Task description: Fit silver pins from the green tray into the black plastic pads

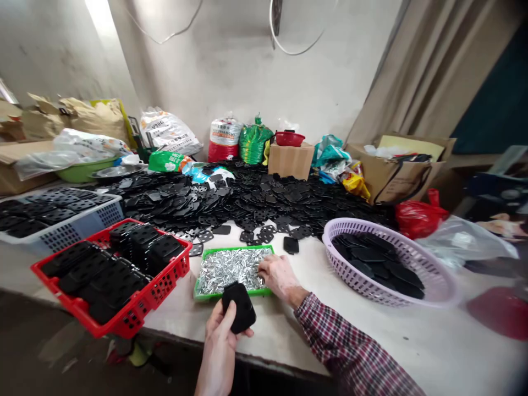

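Note:
My left hand [224,325] is closed around a black plate [239,309] with rounded corners, thumb on top and fingers beneath. It hovers at the near edge of a shallow green tray [206,297] filled with small silvery metal pins [231,267]. My right hand [281,276] reaches over the tray's right side, its bent fingertips down among the pins and drawn together. Whatever they pinch is too small to make out. Behind the tray, a heap of similar black plates [264,201] spreads over the white table [297,341], several with holes.
A red basket [140,308] of stacked black plates stands at left, overhanging the table's front edge. Behind it is a grey basket [78,228], also loaded. To the right sits a lilac oval basket [437,283] holding black plates. Sacks [225,140] and a cardboard box [291,159] line the wall.

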